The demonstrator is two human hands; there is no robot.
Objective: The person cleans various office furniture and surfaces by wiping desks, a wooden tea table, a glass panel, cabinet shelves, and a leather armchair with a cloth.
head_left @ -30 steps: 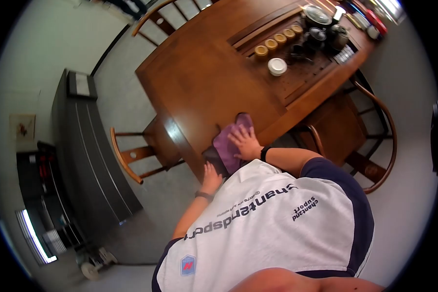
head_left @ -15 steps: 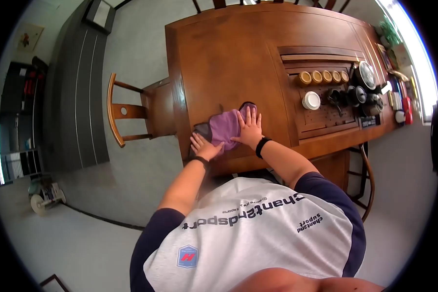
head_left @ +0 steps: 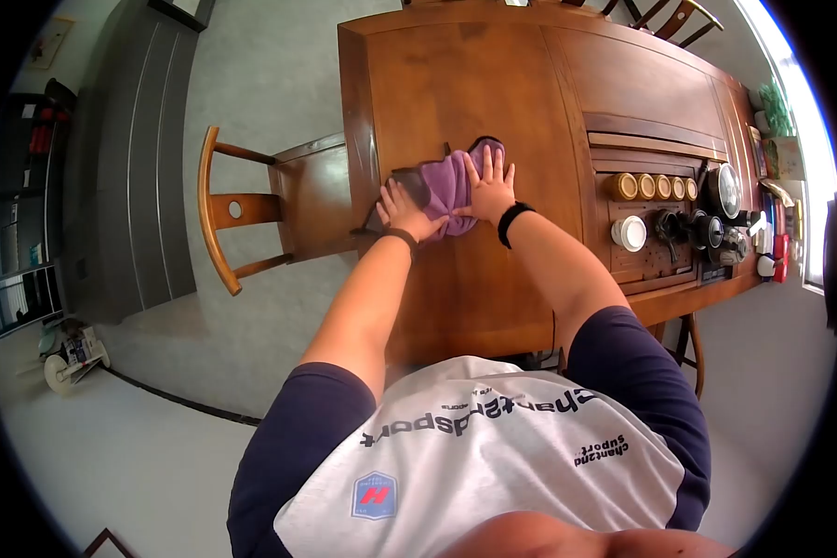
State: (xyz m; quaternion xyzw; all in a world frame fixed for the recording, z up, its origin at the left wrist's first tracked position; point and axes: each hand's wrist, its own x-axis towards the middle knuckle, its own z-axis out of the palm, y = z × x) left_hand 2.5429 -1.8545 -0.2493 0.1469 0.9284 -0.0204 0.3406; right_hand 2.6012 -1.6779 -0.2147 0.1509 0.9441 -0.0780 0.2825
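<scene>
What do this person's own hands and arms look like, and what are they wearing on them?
Both hands are ungloved. The left hand has a narrow dark band at its wrist, the right hand a wider black wristband. Short navy sleeves join a pale, dark-lettered shirt.

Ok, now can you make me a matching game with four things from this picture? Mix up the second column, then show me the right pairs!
Things:
1. cloth
2. five small containers
3. chair at the left of the picture
4. plant

Clues:
A. green and leafy
B. lined up in a row
C. purple, under the left hand and right hand
D. brown, with a round hole in its back

Right pairs: 1-C, 2-B, 3-D, 4-A
</scene>
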